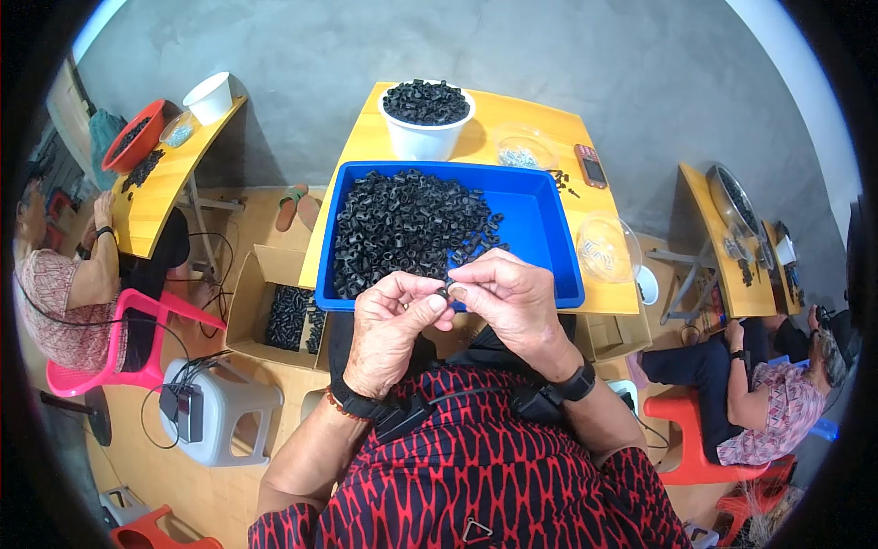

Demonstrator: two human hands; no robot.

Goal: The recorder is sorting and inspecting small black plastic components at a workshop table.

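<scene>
My left hand (388, 328) is closed in a pinch on a small black plastic part (443, 293), just over the near edge of a blue tray (540, 229). Right beside it my right hand (514, 306) is also pinched, its fingertips meeting at the same part; what sits between them is too small to make out. A heap of similar black plastic parts (402, 224) fills the left and middle of the tray.
Behind the tray stands a white bucket (426, 137) full of black parts. Clear dishes of small metal pieces (519, 157) and clear pieces (599, 259), plus a red handheld device (593, 169), lie right. A cardboard box (247, 311) stands lower left. People work at side tables.
</scene>
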